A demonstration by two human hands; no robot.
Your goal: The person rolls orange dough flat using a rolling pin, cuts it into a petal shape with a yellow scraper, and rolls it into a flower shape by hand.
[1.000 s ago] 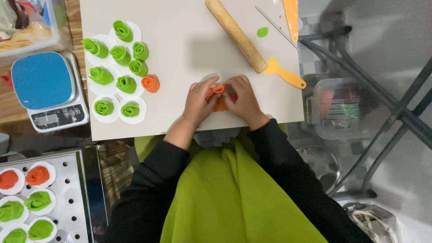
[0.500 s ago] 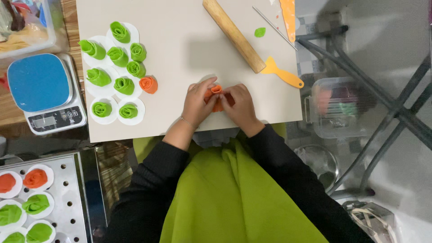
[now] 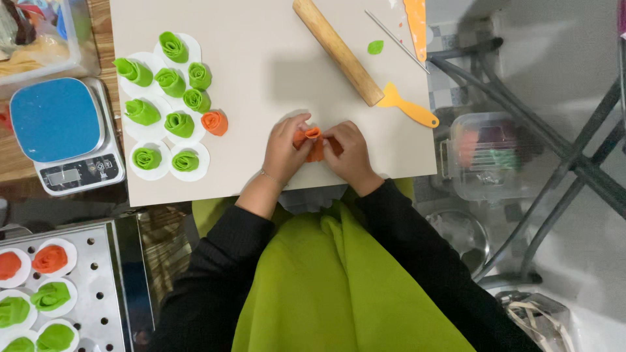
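Both my hands meet near the front edge of a beige work board. My left hand and my right hand pinch a small piece of orange dough between their fingertips, partly rolled up and mostly hidden by the fingers. To the left lie several green dough rosettes on white paper rounds, and one orange rosette beside them.
A wooden rolling pin and a yellow scraper lie at the back right, with a green dough scrap. A blue kitchen scale stands left of the board. A perforated steel tray holds more rosettes. A clear lidded box sits right.
My hands stay at the same place on the board, with the fingers shifting slightly around the orange dough. Nothing else has moved.
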